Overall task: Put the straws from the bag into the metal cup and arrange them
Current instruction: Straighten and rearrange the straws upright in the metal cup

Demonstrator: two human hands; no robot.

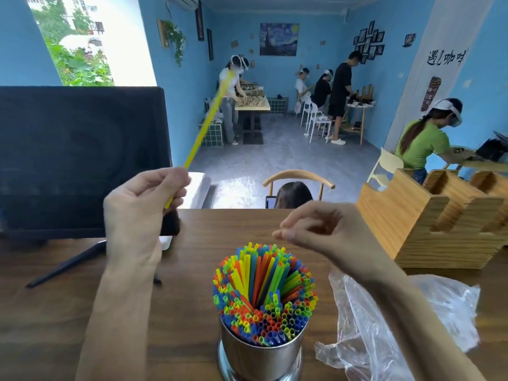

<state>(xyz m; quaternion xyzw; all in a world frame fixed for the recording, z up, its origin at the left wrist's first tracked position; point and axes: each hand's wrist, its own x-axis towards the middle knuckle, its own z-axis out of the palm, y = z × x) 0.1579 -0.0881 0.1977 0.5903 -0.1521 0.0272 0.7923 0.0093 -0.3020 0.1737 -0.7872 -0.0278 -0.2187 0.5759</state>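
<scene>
One yellow straw (204, 125) pinched in the left hand (137, 210); right hand (324, 229) loosely curled, empty, above one straw-packed metal cup (261, 353). One plastic bag (439, 306) beside.

- The yellow straw (204, 125) is smeared by motion blur; its upper end fades out, and its middle is hidden inside the left hand's (140, 207) grip.
- The fingertips (283, 234) of the right hand (324, 232) are blurred, so how they lie is unclear.
- The metal cup (261, 356) is cut off by the bottom edge; its base is not visible.
- The plastic bag (428, 306), right of the cup, is partly hidden behind the right forearm and cropped below; any contents cannot be made out.
- The wooden rack (428, 226), beyond the bag, runs off the right edge.
- The monitor (79, 158), left of the cup, is cut by the left edge.
</scene>
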